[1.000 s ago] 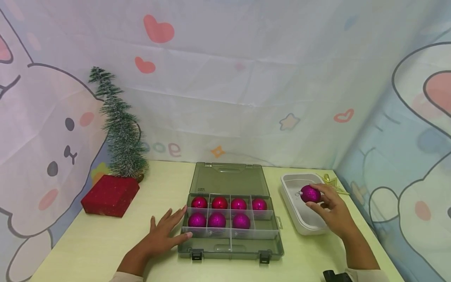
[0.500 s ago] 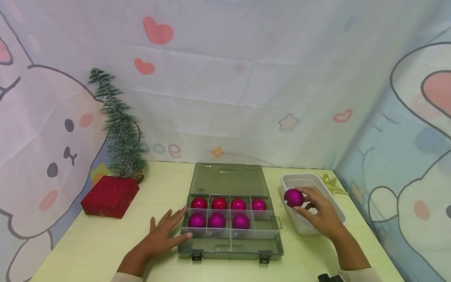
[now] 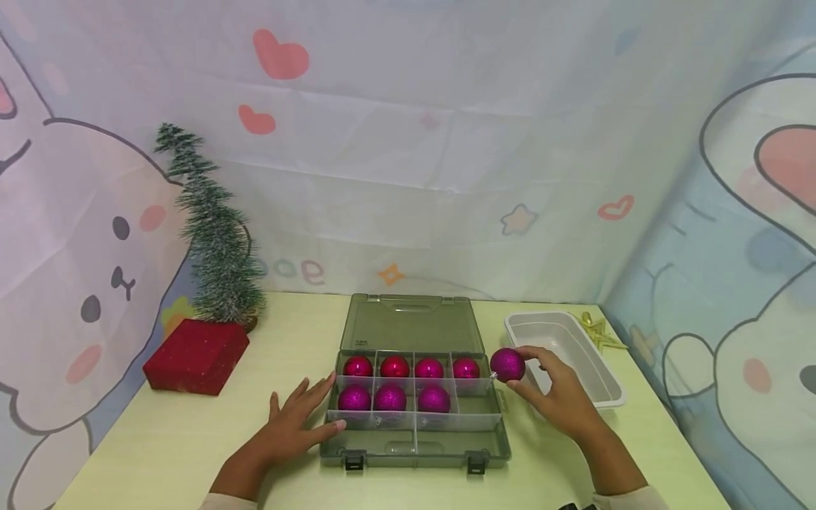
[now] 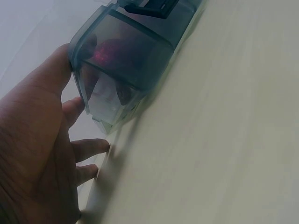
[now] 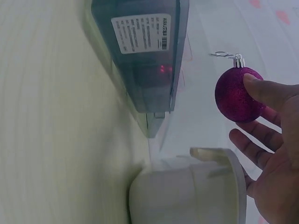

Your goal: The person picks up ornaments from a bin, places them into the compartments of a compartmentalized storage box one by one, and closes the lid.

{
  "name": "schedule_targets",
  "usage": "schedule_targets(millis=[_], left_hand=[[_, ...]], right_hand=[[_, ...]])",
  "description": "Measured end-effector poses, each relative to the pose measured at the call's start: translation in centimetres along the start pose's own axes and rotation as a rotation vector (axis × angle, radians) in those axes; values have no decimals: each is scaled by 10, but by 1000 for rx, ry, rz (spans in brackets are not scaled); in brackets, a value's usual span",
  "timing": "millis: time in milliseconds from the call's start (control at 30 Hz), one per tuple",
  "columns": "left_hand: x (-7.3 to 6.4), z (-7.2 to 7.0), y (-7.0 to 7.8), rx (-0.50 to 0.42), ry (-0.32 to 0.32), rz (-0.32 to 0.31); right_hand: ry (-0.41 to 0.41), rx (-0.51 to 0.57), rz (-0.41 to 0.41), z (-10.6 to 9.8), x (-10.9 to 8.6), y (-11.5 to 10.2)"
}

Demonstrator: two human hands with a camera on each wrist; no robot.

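Observation:
Between thumb and fingers my right hand pinches a glittery purple Christmas ball with a silver cap and wire hook, plain in the right wrist view as a Christmas ball. It hangs just off the right edge of a grey clear divided box, whose lid lies back open. Shiny red and pink balls fill the back row of compartments. Several glittery purple balls sit in the middle row, left of a bare compartment. My left hand rests fingers spread against the box's left side, thumb on its edge.
Right of the box stands a white plastic tub, with a gold star ornament behind it. A small frosted artificial tree and a red box-shaped block occupy the table's left side. A printed cloth backdrop hangs behind.
My right hand has carried the purple ball leftward from over the white tub to beside the divided box. My left hand has stayed at the box's left side.

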State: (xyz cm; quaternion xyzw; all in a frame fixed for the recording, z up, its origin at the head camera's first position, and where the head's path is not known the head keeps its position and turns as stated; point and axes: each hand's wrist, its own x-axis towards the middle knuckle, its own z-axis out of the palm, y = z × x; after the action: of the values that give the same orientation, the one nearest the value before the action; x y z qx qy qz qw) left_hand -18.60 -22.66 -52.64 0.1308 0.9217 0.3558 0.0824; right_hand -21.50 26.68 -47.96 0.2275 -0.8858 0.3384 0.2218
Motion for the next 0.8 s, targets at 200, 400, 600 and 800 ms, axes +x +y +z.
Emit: schedule_targets(millis=[200,400,600,800], left_hand=[[0,0,-1,10,2,0],[1,-1,-1,13,8,2],[0,-1,1,13,11,4],[0,-1,3,14,11,2]], right_hand=[[-52,-7,-2,9,-2,-12],[-82,20,-15,16,-4,-20],[-86,26,-33,24,-8,-20],[-96,7,-34,28,-10,-21]])
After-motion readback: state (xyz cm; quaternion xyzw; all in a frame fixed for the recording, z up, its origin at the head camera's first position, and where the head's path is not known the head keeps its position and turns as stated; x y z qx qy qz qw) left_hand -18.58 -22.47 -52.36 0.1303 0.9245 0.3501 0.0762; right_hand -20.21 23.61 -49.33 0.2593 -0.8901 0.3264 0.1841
